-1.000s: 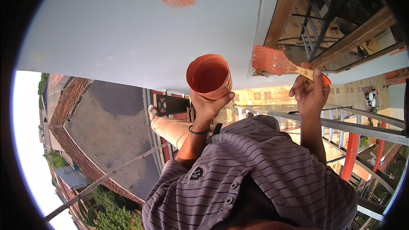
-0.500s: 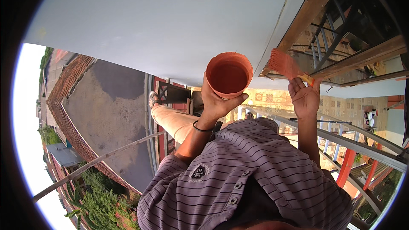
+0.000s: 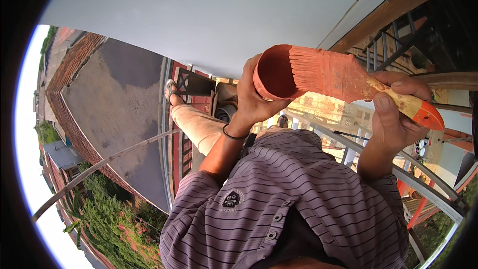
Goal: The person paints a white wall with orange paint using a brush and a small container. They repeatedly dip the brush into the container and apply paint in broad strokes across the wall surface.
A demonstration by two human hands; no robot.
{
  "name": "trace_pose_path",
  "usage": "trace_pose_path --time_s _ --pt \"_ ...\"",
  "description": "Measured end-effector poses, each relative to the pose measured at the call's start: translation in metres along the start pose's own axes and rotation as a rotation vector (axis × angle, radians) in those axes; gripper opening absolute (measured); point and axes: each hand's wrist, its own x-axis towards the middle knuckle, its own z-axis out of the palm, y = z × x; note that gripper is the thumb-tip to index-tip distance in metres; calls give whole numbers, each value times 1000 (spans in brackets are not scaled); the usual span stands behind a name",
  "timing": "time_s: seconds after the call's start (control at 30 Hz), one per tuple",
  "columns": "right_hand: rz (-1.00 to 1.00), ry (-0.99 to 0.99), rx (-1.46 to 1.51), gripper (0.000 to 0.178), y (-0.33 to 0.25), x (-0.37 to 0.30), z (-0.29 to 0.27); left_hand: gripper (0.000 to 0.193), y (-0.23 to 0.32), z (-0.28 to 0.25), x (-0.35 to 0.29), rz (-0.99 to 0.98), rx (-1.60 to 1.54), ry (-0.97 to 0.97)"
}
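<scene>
My left hand (image 3: 253, 100) is wrapped round a paint cup (image 3: 277, 72), coated in orange-red paint and tilted so that its mouth shows. Across the cup's right rim lies the bristle end of a wide paintbrush (image 3: 331, 73), its bristles thick with the same paint. My right hand (image 3: 396, 112) grips the brush by its yellowish handle with a red-orange tip, thumb and fingers closed on it. The bristle tips overlap the cup's opening; whether they touch the paint inside I cannot tell. In front of me rises a pale grey-blue wall (image 3: 199, 25).
To the right, a metal ladder rail (image 3: 343, 144) slants over a patterned tile floor (image 3: 318, 104) far below. A wooden frame (image 3: 388, 12) borders dark glass at upper right. My sandaled foot (image 3: 173, 91) rests at left, above a lower flat roof (image 3: 117, 104) and green plants (image 3: 112, 229).
The brush has come from the right to the cup's rim, and my right hand now grips its handle nearer. The cup has tilted. The view has shifted, leaving the orange strokes on the wall almost out of sight.
</scene>
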Motion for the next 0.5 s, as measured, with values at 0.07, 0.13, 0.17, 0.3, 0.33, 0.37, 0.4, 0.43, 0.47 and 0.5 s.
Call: trace_pose_path --time_s 0.07,0.13,0.17,0.3,0.33,0.37,0.4,0.43,0.47,0.5 --pt "-68 -128 -99 35 2 3 10 97 -2 1 -2 -11 -31 16" --pt "-108 -227 -149 36 6 6 19 94 -4 2 -6 -27 -53 48" --pt "-121 -273 -181 36 7 8 23 93 -6 2 -7 -30 -36 58" --pt "-167 -353 -214 34 6 16 34 88 -9 -2 -10 26 25 101" --pt "-157 -373 -197 34 5 18 36 87 -10 -3 -11 34 32 111" --pt "-132 -391 -191 34 4 20 38 87 -10 -4 -11 42 24 107" --pt "-147 -410 -157 34 4 22 40 86 -11 -6 -11 49 21 101" --pt "-152 -428 -205 34 4 24 41 85 -12 -7 -11 58 17 94" --pt "-197 -448 -226 34 6 26 43 86 -13 -9 -12 74 50 91" --pt "-222 -461 -259 34 9 27 45 86 -13 -10 -13 89 82 89"
